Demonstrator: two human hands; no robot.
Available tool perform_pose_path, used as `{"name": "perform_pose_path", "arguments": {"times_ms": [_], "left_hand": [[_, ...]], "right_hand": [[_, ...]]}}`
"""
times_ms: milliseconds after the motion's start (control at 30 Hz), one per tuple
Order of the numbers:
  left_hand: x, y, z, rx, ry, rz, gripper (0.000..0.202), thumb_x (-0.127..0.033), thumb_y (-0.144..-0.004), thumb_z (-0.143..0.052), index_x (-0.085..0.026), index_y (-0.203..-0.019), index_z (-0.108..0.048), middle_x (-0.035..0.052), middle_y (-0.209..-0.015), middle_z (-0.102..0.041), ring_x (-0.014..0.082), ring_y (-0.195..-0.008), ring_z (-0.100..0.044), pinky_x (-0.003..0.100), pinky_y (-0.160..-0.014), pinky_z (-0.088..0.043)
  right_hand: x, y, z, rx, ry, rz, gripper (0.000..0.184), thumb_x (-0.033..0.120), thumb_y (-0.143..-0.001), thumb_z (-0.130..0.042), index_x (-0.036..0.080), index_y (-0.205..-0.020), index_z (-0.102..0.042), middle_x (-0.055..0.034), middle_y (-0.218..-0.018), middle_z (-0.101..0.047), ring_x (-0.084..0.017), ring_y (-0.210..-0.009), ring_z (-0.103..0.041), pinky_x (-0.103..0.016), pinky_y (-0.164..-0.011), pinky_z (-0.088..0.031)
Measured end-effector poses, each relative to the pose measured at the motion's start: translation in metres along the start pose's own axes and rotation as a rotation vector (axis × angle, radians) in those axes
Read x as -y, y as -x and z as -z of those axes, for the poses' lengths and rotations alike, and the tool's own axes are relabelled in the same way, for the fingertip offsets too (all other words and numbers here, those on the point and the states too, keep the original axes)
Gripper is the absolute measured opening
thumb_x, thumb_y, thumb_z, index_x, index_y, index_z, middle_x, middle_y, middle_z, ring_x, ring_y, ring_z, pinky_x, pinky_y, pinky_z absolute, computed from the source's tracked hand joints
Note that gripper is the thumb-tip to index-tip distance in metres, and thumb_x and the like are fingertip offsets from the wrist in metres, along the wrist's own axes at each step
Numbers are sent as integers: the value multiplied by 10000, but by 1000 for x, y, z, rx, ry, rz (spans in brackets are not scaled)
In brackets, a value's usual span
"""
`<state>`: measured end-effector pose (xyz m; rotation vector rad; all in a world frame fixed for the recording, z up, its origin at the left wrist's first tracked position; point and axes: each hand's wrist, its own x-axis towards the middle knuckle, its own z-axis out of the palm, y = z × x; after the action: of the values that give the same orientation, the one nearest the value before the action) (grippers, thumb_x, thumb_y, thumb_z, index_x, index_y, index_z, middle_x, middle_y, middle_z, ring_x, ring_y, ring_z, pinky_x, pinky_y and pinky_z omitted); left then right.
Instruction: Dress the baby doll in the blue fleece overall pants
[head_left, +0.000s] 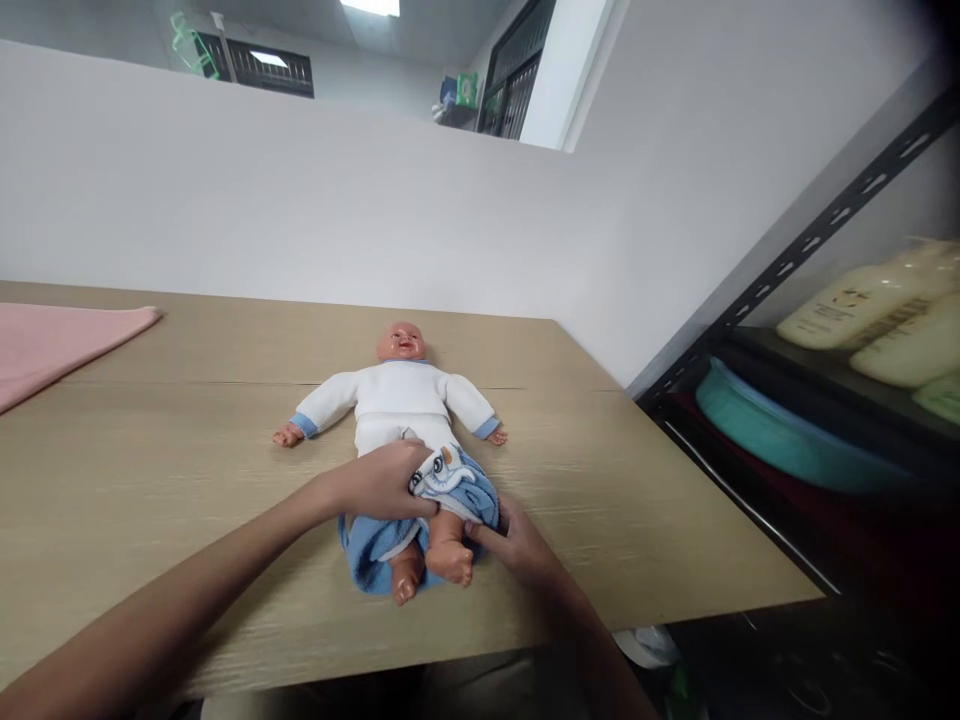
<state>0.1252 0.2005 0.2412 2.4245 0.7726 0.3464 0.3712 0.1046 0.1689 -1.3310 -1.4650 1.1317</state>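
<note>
A baby doll (pixel 401 390) in a white top with blue cuffs lies on its back on the wooden table, head toward the wall and arms spread. Blue pants (pixel 371 550) with a white animal-face patch are bunched around its legs, and both bare feet stick out at the bottom. Across the doll's thighs, my left hand (pixel 386 480) grips the pants' fabric near the patch; some of its fingertips are hidden in the cloth. My right hand (pixel 517 540) pinches the pants at the outer side of the doll's leg, thumb close to the ankle.
The wooden table (pixel 615 500) meets a white wall (pixel 300 200). A pink cloth (pixel 60 345) lies at the far left. To the right, a dark metal shelf holds cream-coloured bottles (pixel 847 305) and a teal basin (pixel 787 430) below them.
</note>
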Motion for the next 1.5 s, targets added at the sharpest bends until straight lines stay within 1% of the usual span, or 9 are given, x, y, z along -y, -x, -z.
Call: {"name": "perform_pose_path", "arguments": {"times_ms": [233,467,567,767,867,1067,1133,1333,1500], "left_hand": [[-16,20,-20,-124,-196,31,192,-280,-883,-759,-235,-1020,-632,114,-1073,-714,381,-1084,-625,517,-947,-528],[-17,63,-18,-190,6,58,461,-465,-948,-843,-261,-1300,-625,105,-1356,-668,361,-1285,-593,513,-1109,-501],[-8,86,-23,-301,78,158,494,-570,-1036,-751,-304,-1424,-601,97,-1469,-642,349,-1401,-557,527,-1214,-444],[17,115,-39,-457,274,283,266,-524,-1110,-624,-264,-1157,-649,84,-1322,-647,286,-1286,-624,461,-1157,-507],[15,119,-40,-430,329,257,242,-497,-1113,-611,-261,-1073,-648,80,-1402,-616,276,-1383,-598,455,-1244,-465],[4,121,-51,-456,231,275,496,-476,-957,-823,-312,-1385,-632,105,-1520,-579,340,-1474,-561,514,-1257,-495],[6,121,-54,-473,224,264,410,-426,-1004,-744,-318,-1388,-652,103,-1520,-601,340,-1460,-577,525,-1254,-493],[31,109,-57,-526,499,389,293,-511,-1109,-536,-238,-1129,-640,100,-1219,-742,303,-1191,-709,490,-1089,-579],[57,92,-69,-736,582,313,343,-572,-1066,-623,-241,-1155,-609,137,-1527,-629,306,-1504,-562,455,-1211,-518]], "right_hand": [[3,-2,-2,33,-2,18,435,364,-863,-813,197,-1264,-807,-127,-1262,-860,-389,-1213,-794,-619,-1131,-594],[-3,3,2,25,65,186,612,386,-875,-843,204,-1444,-712,-159,-1446,-757,-377,-1346,-719,-615,-1205,-538],[9,5,6,11,119,242,478,432,-938,-799,215,-1359,-732,-111,-1286,-766,-328,-1203,-735,-504,-1092,-606],[16,-35,8,81,56,219,286,502,-1026,-687,219,-1026,-724,-18,-947,-705,-238,-930,-680,-341,-885,-593],[6,-62,4,30,12,216,301,518,-992,-706,220,-1032,-716,-21,-953,-723,-249,-949,-693,-357,-900,-603],[5,-72,7,83,202,353,243,442,-1008,-742,217,-1096,-717,-57,-1147,-709,-264,-1147,-681,-402,-1088,-534],[7,-70,11,129,247,404,206,389,-987,-765,217,-1096,-732,-69,-1220,-695,-274,-1216,-668,-418,-1147,-492],[-1,-79,7,7,134,320,123,209,-913,-587,227,-1011,-660,6,-924,-690,-222,-917,-665,-338,-890,-523],[-17,-101,-2,-8,30,295,187,343,-861,-611,235,-1002,-669,-26,-980,-732,-265,-1005,-683,-389,-956,-546]]}}
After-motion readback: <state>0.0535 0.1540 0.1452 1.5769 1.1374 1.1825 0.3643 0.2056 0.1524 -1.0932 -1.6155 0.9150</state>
